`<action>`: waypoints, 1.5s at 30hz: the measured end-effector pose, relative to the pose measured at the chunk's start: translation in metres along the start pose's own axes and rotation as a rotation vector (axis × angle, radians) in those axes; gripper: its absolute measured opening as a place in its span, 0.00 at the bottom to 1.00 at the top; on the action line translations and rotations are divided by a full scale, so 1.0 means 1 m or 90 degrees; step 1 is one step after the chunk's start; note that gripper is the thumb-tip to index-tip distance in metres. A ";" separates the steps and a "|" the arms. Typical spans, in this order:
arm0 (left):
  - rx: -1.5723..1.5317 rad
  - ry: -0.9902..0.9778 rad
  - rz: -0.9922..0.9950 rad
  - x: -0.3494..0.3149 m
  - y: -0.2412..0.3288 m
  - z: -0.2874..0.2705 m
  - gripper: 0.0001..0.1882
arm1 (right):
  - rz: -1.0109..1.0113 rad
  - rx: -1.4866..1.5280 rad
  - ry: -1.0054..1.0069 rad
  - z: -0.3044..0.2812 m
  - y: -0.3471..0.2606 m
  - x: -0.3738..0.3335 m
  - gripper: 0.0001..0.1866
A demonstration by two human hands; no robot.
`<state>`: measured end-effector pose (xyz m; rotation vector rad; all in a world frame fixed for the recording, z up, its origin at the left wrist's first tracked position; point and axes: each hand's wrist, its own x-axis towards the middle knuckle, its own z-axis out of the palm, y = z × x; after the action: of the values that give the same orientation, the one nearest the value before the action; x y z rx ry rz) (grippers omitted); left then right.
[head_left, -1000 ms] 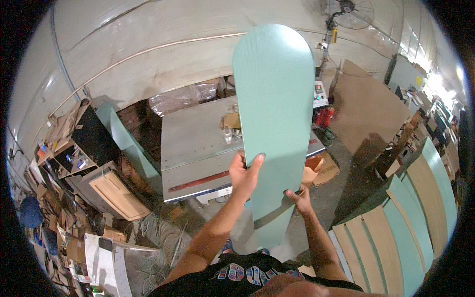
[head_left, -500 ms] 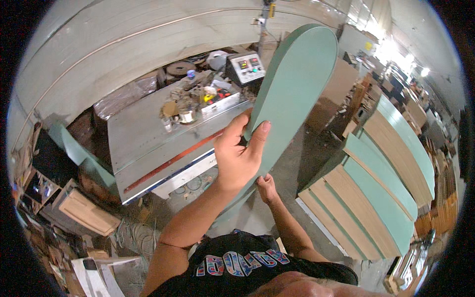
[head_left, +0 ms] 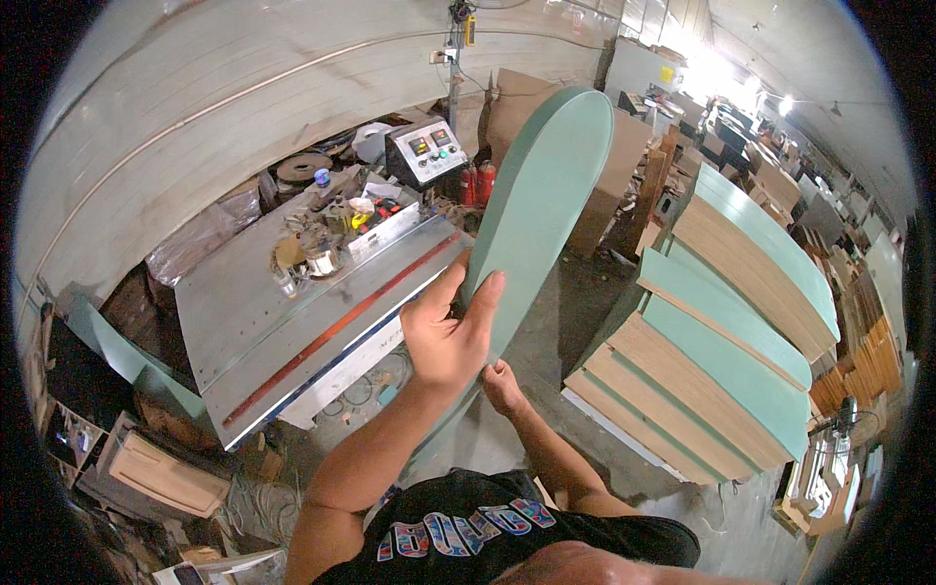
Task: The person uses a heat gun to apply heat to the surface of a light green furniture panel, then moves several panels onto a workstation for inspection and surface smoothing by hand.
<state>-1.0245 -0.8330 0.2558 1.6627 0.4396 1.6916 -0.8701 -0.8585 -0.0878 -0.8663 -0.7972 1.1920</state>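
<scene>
Workshop's packed: pale wall (head_left: 244, 58) behind, bright lights (head_left: 726, 73) far off to your right. Grey table (head_left: 229, 322) on your left carries small clutter (head_left: 317, 258), control box (head_left: 426, 151) by its far edge. Green-faced panels (head_left: 721, 366) stack on your right. You've got the long green panel (head_left: 546, 185) raised, tilted, between table and stack. Left hand (head_left: 444, 336) wraps its edge, thumb on top; right hand (head_left: 502, 388) grips lower, fingers partly hidden. Reads as a handling step; next move calls for both grips firm, rounded end kept clear.
</scene>
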 end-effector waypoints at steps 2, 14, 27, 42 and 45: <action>-0.019 0.013 -0.006 -0.001 -0.003 0.000 0.14 | -0.010 0.010 0.006 0.013 -0.010 -0.003 0.14; -0.075 -0.016 -0.039 -0.010 -0.013 -0.010 0.14 | 0.017 0.031 0.024 0.021 -0.012 -0.020 0.14; -0.090 -0.082 -0.100 -0.024 -0.037 -0.013 0.18 | 0.032 0.012 0.121 -0.016 0.015 -0.035 0.19; -0.188 -0.130 -0.198 -0.050 -0.086 0.042 0.16 | -0.107 -0.075 0.332 -0.025 -0.063 -0.094 0.23; -0.239 -0.180 -0.278 -0.049 -0.079 0.059 0.15 | -0.122 -0.146 0.371 -0.026 -0.109 -0.110 0.19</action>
<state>-0.9520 -0.8264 0.1729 1.3772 0.2974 1.1196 -0.8203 -0.9861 -0.0103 -1.2220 -0.5246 0.6304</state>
